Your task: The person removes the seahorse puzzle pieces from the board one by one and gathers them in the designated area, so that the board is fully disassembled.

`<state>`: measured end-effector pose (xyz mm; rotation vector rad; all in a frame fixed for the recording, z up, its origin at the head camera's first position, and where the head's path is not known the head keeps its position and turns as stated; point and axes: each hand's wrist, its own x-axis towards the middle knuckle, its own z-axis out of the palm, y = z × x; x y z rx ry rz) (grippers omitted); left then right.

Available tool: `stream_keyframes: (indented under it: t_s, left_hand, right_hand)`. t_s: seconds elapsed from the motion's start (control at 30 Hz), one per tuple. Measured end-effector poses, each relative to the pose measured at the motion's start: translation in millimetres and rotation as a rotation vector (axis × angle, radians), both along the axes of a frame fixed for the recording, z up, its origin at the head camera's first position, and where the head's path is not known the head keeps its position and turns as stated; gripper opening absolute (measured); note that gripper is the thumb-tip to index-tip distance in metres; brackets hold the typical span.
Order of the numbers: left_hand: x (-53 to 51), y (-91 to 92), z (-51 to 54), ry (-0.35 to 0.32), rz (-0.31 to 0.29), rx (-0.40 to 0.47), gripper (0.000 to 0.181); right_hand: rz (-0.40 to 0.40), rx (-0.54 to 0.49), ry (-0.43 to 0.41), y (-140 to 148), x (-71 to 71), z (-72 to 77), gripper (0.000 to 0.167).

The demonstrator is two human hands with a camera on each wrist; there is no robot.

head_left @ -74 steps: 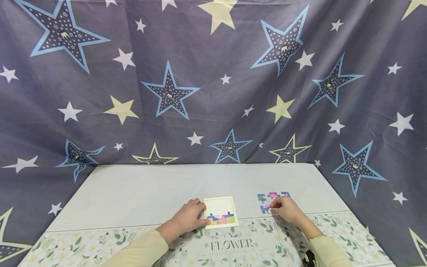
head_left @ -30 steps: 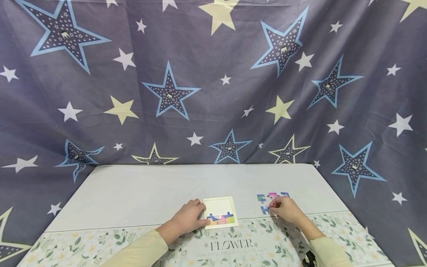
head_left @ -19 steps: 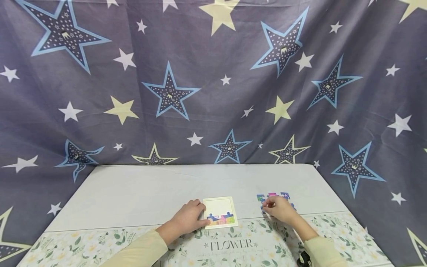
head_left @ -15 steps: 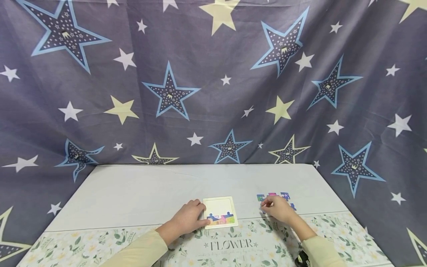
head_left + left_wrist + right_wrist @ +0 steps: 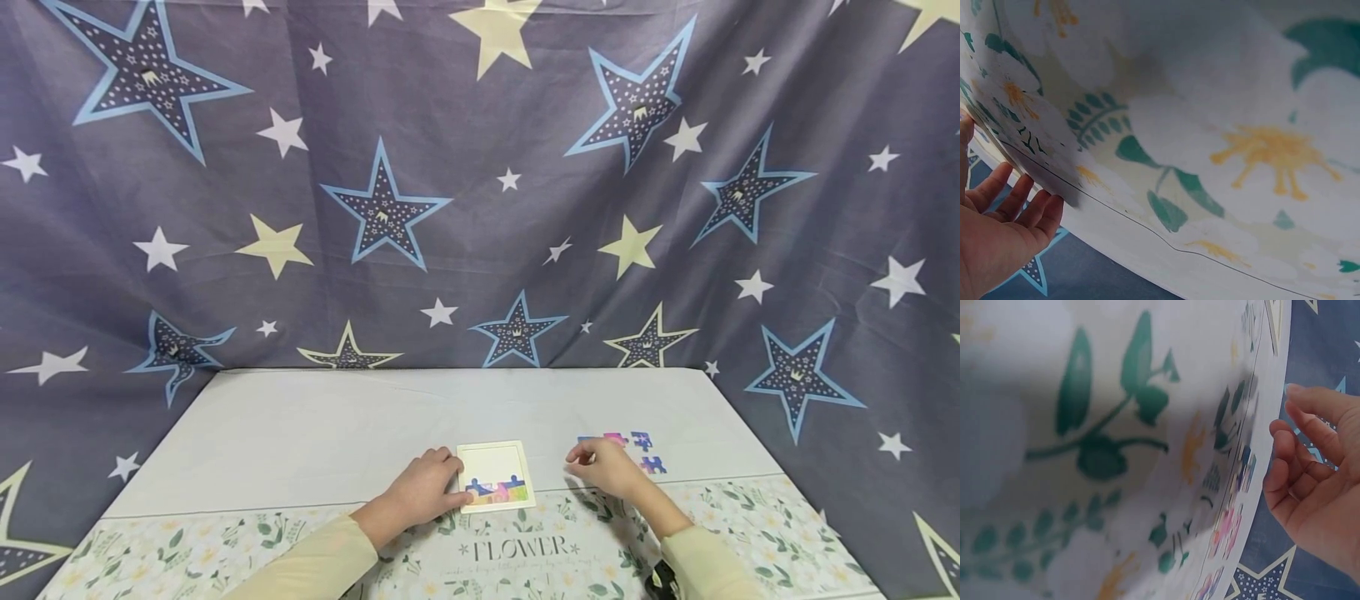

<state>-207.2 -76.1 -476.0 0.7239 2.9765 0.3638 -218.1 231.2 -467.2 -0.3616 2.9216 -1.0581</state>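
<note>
My left hand grips the left edge of a cream square puzzle tray, thumb at its near corner. Along the tray's near side lies a row of joined jigsaw pieces; bare tray floor shows behind them. To the right, my right hand pinches with thumb and forefinger; the jigsaw piece between the tips barely shows. Behind and right of it lie loose pieces: a pink one, a blue one and a blue-purple one. Another blue piece is mostly covered by the hand.
The white table has a floral mat strip with "FLOWER" lettering along its near side. A dark star-patterned curtain hangs behind and at both sides.
My right hand has moved left from among the loose pieces, uncovering the blue-purple one. The blue piece formerly at its fingertips no longer shows on the table. My left hand stays on the tray.
</note>
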Motion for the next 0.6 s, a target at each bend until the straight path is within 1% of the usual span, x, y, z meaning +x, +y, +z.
stream_keyframes:
  t_s: [0.2,0.43,0.6]
  left_hand:
    - [0.5,0.4,0.8,0.009,0.003,0.002,0.056]
    - [0.8,0.6,0.6,0.009,0.006,0.005,0.057]
    - [0.5,0.6,-0.3,-0.002,0.005,0.01,0.057]
  right_hand:
    - [0.002,-0.026,-0.021,-9,-0.1,0.1,0.008]
    - [0.011,-0.005,-0.01,-14,-3.6,-5.5,0.008]
    - [0.018,-0.006,-0.012,-17,-3.7,-5.8,0.01]
